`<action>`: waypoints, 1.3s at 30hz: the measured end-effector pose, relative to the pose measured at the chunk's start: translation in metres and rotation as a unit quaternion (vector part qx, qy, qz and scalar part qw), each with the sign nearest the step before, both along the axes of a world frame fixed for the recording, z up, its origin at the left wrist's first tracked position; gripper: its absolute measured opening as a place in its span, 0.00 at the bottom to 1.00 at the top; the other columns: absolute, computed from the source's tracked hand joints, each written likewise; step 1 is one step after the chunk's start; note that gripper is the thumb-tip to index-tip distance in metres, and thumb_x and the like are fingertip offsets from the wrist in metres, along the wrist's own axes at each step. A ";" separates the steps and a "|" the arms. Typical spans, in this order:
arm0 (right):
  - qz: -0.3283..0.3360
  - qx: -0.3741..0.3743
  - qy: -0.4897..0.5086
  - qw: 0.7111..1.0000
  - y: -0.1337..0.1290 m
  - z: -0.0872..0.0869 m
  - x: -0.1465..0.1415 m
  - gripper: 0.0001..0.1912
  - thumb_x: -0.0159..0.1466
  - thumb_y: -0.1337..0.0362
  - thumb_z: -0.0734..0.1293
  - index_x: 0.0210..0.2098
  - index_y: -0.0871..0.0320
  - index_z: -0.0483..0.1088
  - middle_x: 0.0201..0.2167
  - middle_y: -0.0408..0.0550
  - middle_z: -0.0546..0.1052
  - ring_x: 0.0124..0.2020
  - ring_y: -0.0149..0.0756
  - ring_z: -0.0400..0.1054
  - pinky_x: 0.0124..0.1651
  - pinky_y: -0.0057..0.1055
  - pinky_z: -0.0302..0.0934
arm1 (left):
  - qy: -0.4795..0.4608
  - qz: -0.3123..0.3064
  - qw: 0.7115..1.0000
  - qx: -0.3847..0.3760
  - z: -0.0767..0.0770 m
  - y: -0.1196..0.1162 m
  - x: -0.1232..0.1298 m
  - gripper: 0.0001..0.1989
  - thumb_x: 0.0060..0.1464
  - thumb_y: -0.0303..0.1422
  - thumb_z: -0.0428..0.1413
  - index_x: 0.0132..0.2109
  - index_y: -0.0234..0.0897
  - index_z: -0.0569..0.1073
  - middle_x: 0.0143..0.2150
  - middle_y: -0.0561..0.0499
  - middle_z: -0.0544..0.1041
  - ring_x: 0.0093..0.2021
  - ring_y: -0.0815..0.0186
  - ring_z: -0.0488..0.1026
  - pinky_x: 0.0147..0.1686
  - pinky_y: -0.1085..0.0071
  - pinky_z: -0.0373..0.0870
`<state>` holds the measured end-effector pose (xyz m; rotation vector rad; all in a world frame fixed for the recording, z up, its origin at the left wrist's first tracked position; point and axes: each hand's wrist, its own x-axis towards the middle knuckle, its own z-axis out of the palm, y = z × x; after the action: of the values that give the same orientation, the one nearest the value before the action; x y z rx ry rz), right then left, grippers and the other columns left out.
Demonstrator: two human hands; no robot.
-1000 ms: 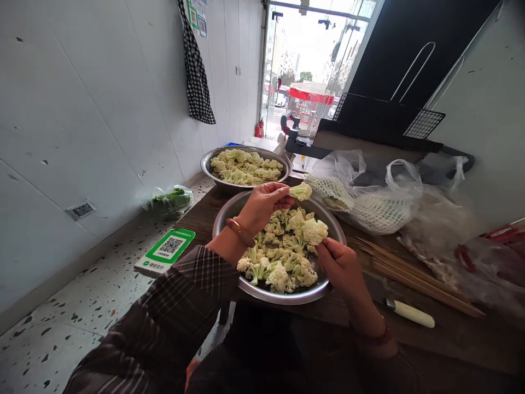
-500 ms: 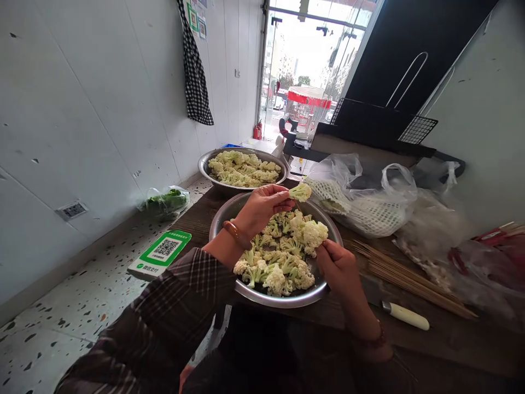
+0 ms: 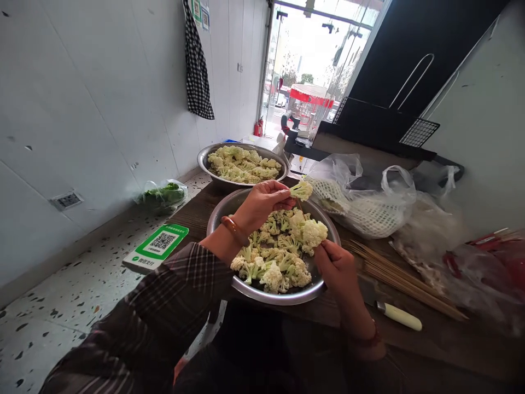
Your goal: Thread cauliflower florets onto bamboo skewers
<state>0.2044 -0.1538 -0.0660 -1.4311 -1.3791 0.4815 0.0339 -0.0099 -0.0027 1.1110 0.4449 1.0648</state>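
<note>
My left hand (image 3: 264, 203) pinches a small cauliflower floret (image 3: 301, 190) by its stalk, above the near metal bowl (image 3: 221, 210). Lower and to the right, my right hand (image 3: 336, 265) is closed around the lower end of some cauliflower pieces (image 3: 312, 234), which hang over the bowl's right side. A thin stick shows faintly between the floret and these pieces. Cut florets (image 3: 273, 273) lie in the bowl beneath both hands. What my right fingertips grip is partly hidden.
Behind stands a second metal bowl (image 3: 202, 160) of cauliflower. Wooden skewers (image 3: 406, 279) and a knife (image 3: 400, 316) lie at the right, with plastic bags (image 3: 369, 210) beyond. A green payment sign (image 3: 162, 243) is at the left table edge, near bagged greens (image 3: 164, 194).
The view has shifted slightly. Both hands keep nearly the same pose, with the floret and the cauliflower pieces still held.
</note>
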 end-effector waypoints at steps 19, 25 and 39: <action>-0.037 0.025 -0.032 0.998 -0.001 -0.004 0.000 0.23 0.66 0.53 0.64 0.18 0.56 0.58 0.15 0.37 0.59 0.19 0.26 0.51 0.22 0.26 0.46 | 0.116 0.038 0.982 0.141 0.004 -0.001 -0.001 0.04 0.52 0.27 0.62 0.33 0.31 0.74 0.26 0.49 0.79 0.25 0.73 0.74 0.30 0.73 0.71; -0.035 0.028 -0.025 0.999 0.000 -0.003 0.000 0.24 0.66 0.53 0.63 0.18 0.55 0.57 0.15 0.37 0.58 0.19 0.26 0.50 0.21 0.26 0.45 | 0.136 0.042 0.979 0.149 0.004 -0.001 0.001 0.03 0.52 0.25 0.60 0.31 0.31 0.73 0.24 0.51 0.77 0.24 0.74 0.72 0.30 0.74 0.69; -0.040 0.006 0.015 0.999 0.000 -0.004 -0.001 0.23 0.66 0.52 0.65 0.19 0.56 0.60 0.16 0.37 0.59 0.20 0.27 0.51 0.23 0.27 0.46 | 0.178 0.016 0.954 0.239 -0.003 -0.006 0.011 0.03 0.49 0.26 0.61 0.29 0.33 0.75 0.24 0.55 0.74 0.25 0.74 0.67 0.28 0.75 0.64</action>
<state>0.2032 -0.1543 -0.0699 -1.4585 -1.2937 0.4393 0.0448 -0.0162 -0.0057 1.7488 0.5027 1.0275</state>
